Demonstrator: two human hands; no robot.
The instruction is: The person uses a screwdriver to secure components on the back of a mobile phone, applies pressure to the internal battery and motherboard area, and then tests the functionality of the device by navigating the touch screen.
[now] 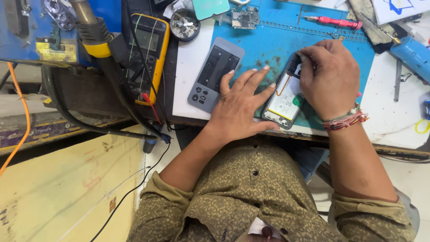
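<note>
Phone first: opened up with its back off, pale battery showing, it lies tilted on the blue work mat near the bench's front edge, right between your hands. Your left hand is spread flat on the mat, fingers splayed, fingertips against the phone's left side. That looks like bracing, so the body can't slide while you work. Your right hand arches over the phone's upper end, fingers curled down onto the top corner; whether they pinch a part or a tool I cannot tell, since the hand hides it. So: hands apart, one pressing, one working, phone pinned between.

Just left of your left hand rests a grey phone back panel, set aside half on the white sheet. Further up the mat sit a small circuit board and a red screwdriver, both within reach yet well apart from the work. A round dish of small parts sits beside the yellow multimeter.
</note>
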